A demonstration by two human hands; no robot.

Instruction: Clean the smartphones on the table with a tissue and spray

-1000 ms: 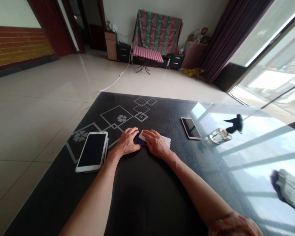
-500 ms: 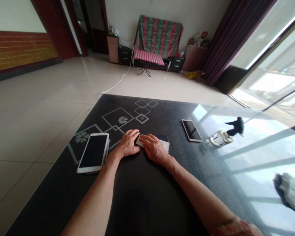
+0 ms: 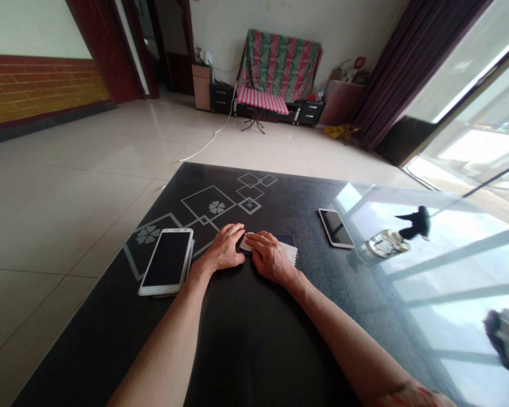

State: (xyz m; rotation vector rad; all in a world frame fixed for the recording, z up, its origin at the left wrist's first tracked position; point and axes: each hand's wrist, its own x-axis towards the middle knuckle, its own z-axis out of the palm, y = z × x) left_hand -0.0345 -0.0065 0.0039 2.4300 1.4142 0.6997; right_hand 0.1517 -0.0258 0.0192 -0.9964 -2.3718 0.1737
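Observation:
A dark, flat, phone-like object (image 3: 287, 239) lies on the black table, mostly hidden under a white cloth and my hands. My left hand (image 3: 225, 249) is at its left end, fingers on the far side and thumb on the near side, gripping that end. On top of it my right hand (image 3: 271, 257) presses the white cloth (image 3: 292, 252), whose zigzag edge sticks out to the right. The fingers of this hand lie close together over the cloth. Left of my left forearm, a large white phone (image 3: 166, 262) with a dark screen rests on another thin item.
A smaller white-edged phone (image 3: 336, 229) lies right of my hands. Beside it is a clear spray bottle (image 3: 389, 243) with a black trigger head. A grey and black bundle (image 3: 507, 339) sits at the right edge. The black table (image 3: 254, 333) reflects the window.
The whole view has shifted slightly, so everything appears a little further right. Both hands stay at the dark object, and the cloth is still under my right hand.

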